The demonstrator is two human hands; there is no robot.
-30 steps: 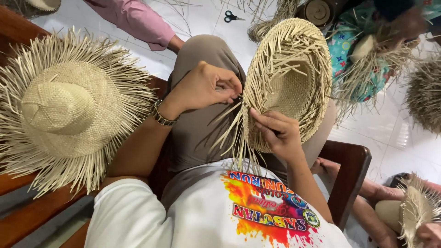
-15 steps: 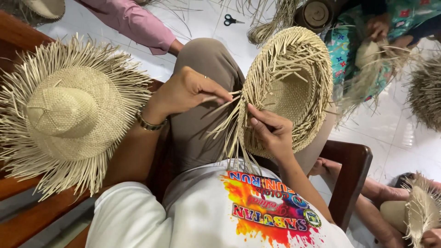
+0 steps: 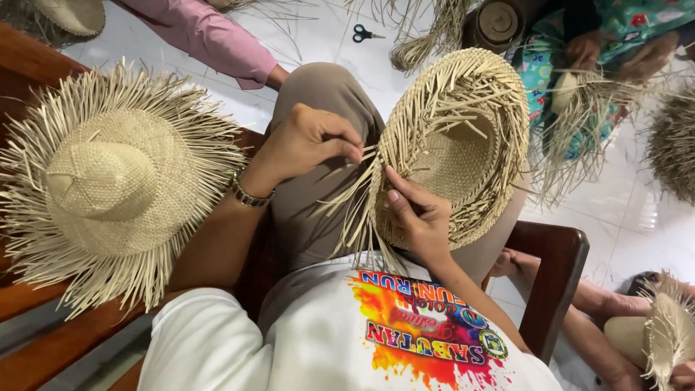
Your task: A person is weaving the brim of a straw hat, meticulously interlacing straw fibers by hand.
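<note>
Left hand (image 3: 311,141) slid back in toward brim since half second ago, now pinching loose straw strands (image 3: 347,199). Right hand (image 3: 416,213) grips edge of unfinished straw hat (image 3: 452,145), which sits on lap. Finished frayed hat (image 3: 108,188) on wooden bench (image 3: 43,347), left side.

The one camera sits on my head and looks steeply down over my chest and lap, close enough that my white printed shirt (image 3: 347,340) fills the bottom edge. It faces forward over my knees toward the pale tiled floor (image 3: 615,217). My left hand (image 3: 308,145) and right hand (image 3: 416,213) meet near the centre of the view. No second view shares this scene.
</note>
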